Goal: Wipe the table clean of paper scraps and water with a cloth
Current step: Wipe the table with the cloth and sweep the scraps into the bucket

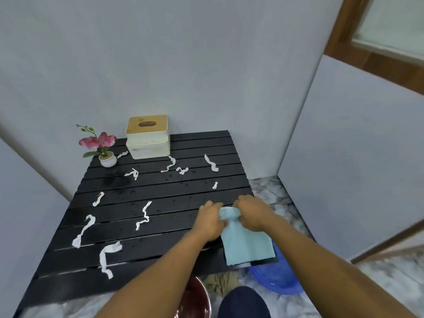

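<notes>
A light blue cloth (246, 245) hangs over the near right corner of the black slatted table (160, 253). My left hand (210, 222) and my right hand (252, 214) both pinch its bunched top edge, side by side. Several twisted white paper scraps lie across the table, such as one in the middle (144, 215), one at the near left (106, 257) and one at the far right (211, 162). Water droplets (169, 177) speckle the slats around the far middle.
A white tissue box with a wooden lid (148, 140) and a small potted pink orchid (103, 145) stand at the table's far left. A blue basin (278, 280) and a red metal bowl (195, 299) sit on the marble floor below the near edge. Walls close in behind and right.
</notes>
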